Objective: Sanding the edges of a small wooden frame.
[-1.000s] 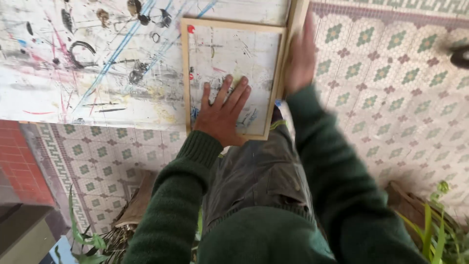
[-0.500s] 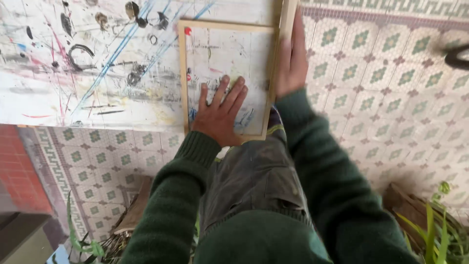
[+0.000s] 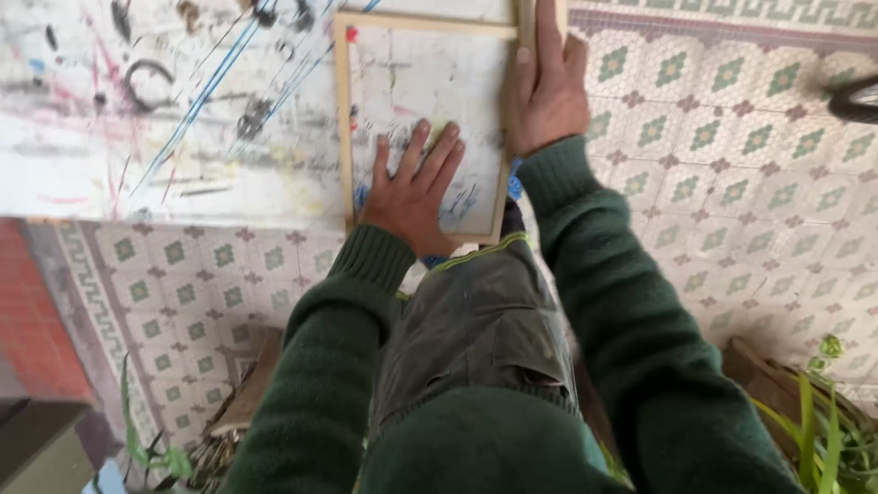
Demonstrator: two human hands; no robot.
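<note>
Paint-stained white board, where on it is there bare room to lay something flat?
The paint-stained white board lies open left of the wooden frame, apart from small bits along its far edge. The framed panel is crowded: the left hand presses on it, and the right hand covers a wooden strip at its right edge.

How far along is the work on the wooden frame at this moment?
Done: the frame lies flat on the paint-marked table, its panel already smeared with marks. In hand: the left hand presses flat on the panel, and the right hand lies along the frame's right edge by a wood strip. Left: hard to judge; whether the strip is fixed to the frame cannot be told.
</note>
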